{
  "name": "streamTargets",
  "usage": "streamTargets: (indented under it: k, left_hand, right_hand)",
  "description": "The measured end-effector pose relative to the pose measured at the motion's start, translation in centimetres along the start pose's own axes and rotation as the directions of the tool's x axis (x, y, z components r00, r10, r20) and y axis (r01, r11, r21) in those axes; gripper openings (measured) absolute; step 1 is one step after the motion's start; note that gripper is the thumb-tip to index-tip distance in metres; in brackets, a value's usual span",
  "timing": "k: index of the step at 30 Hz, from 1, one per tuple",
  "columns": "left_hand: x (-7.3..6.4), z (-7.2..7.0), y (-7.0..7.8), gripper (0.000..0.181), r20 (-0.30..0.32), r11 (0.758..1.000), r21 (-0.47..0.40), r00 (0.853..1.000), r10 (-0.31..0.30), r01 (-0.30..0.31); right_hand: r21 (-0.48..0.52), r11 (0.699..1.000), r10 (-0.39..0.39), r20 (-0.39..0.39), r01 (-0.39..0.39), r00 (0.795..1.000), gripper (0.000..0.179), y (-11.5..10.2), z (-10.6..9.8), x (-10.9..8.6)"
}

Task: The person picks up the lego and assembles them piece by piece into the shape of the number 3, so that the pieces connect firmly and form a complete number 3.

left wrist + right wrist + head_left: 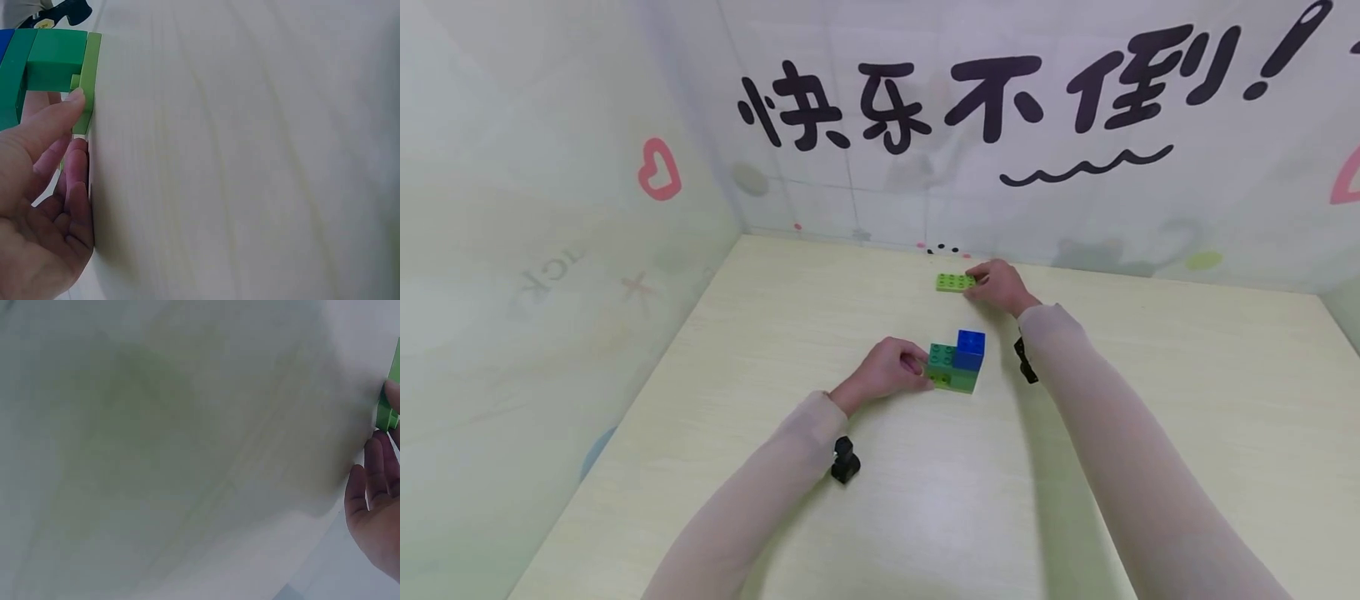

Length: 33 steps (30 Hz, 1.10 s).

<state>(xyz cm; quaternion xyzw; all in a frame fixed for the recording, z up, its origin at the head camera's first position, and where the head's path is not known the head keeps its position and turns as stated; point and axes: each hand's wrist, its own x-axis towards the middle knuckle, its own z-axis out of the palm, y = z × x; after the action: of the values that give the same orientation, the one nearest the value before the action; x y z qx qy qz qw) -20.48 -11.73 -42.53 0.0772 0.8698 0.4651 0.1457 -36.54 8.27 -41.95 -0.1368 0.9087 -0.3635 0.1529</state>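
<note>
A small stack of toy building bricks (pixel 965 379) stands on the table in the middle of the head view. It has a light-green base plate (pixel 91 69), green bricks (pixel 57 55) above it and a blue brick (pixel 970 348) on top at the right. My left hand (pixel 891 369) pinches the base plate's left end, thumb on its upper face in the left wrist view. Farther back, my right hand (pixel 1002 287) pinches the right end of a flat light-green studded brick (pixel 951 282). Only that brick's end shows in the right wrist view.
The pale wooden table (pixel 790 308) meets a printed back wall (pixel 880 200) just beyond the flat brick. Another wall (pixel 550 350) runs along the left side. A black wrist device (pixel 845 461) sits under the left sleeve, another (pixel 1026 360) by the right.
</note>
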Motion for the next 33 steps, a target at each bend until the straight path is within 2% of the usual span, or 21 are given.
streamTargets:
  k: [10, 24, 33]
  left_hand:
    - [0.0, 0.2, 0.2, 0.033, 0.006, 1.000, -0.001, 1.000, -0.007, 0.007]
    - [-0.1, -0.1, 0.2, 0.033, 0.005, 1.000, 0.004, 1.000, -0.002, 0.002]
    - [0.0, 0.1, 0.0, 0.033, 0.010, 1.000, 0.002, 1.000, 0.023, -0.023]
  right_hand:
    - [-0.030, 0.999, -0.022, -0.019, 0.021, 1.000, 0.044, 0.5, 0.0, -0.2]
    - [-0.066, 0.997, -0.041, -0.010, 0.040, 0.999, 0.044, 0.2, -0.5, -0.9]
    - [-0.019, 1.000, -0.022, -0.030, 0.021, 0.999, 0.045, 0.7, -0.5, -1.7]
